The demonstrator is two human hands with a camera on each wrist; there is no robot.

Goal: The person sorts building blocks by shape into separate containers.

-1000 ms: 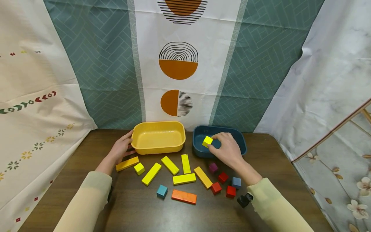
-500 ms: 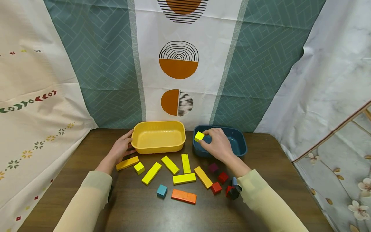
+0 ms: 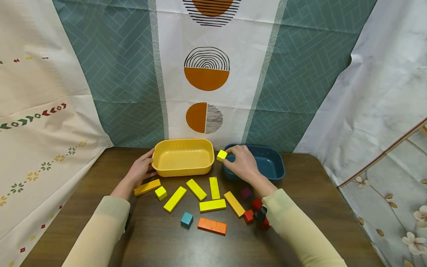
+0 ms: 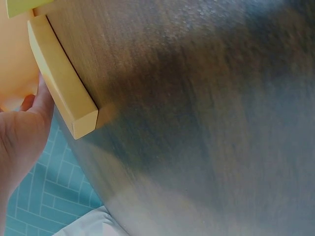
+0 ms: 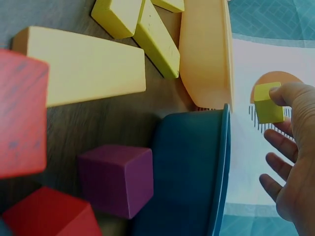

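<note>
My right hand [image 3: 242,162] pinches a yellow cube [image 3: 221,155] between thumb and fingertips, above the gap between the two bins. In the right wrist view the same yellow cube [image 5: 268,103] is held up while the other fingers spread loosely. My left hand [image 3: 139,170] holds the left end of a yellow bin [image 3: 183,172], fingers and thumb around its side. Its inside shows no blocks. The left wrist view catches only part of the left hand [image 4: 22,142], beside an orange-yellow block [image 4: 64,78]. Beneath my right wrist stands a dark blue bin [image 3: 279,167].
Several yellow blocks [image 3: 212,205] lie before the bins, with a yellow cube [image 3: 161,193], a teal cube [image 3: 186,219] and an orange block [image 3: 212,226]. A purple cube [image 3: 246,192] and red cubes [image 3: 248,216] lie near my right forearm. Curtains hang behind the table [image 3: 160,244].
My right hand has carried the yellow cube leftward, from over the blue bin to the gap beside the yellow bin. My left hand stays at the yellow bin.
</note>
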